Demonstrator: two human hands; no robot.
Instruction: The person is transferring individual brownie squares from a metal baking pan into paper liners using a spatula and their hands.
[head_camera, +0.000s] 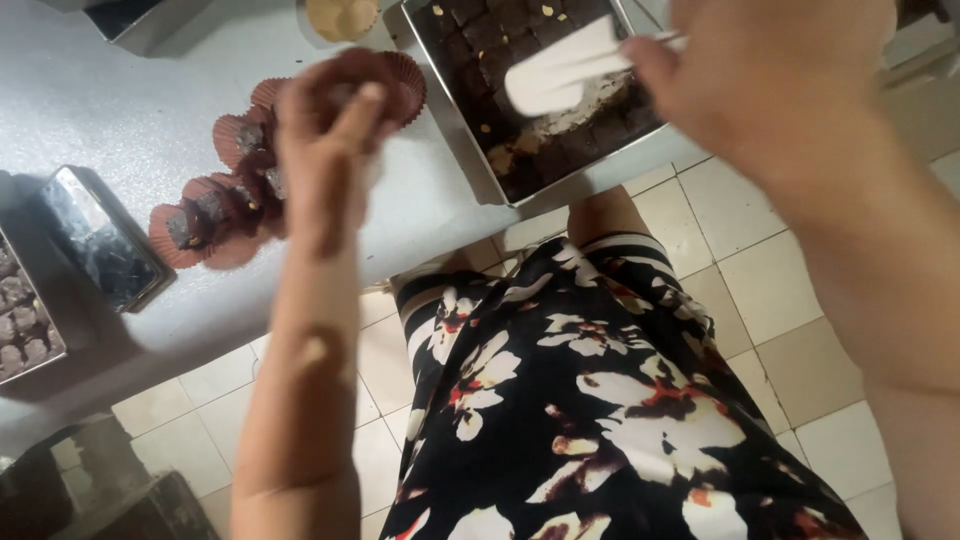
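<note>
From the head camera: your left hand (325, 140) pinches a brown paper cup (385, 80) in its fingers above the worktop (90, 100), beside the filled cups (215, 205). Your right hand (770, 85) grips a white spatula (565, 70) over the brownie tray (455, 125). You seem mid-portioning; next, the blade must lift a cut square cleanly into the cup

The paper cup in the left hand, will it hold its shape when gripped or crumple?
The paper cup looks thin and pleated, so it is probably light and floppy. The left hand pinches its rim, so it likely crumples under a firm squeeze. Empty, it would probably slide or tip at a nudge.
</note>
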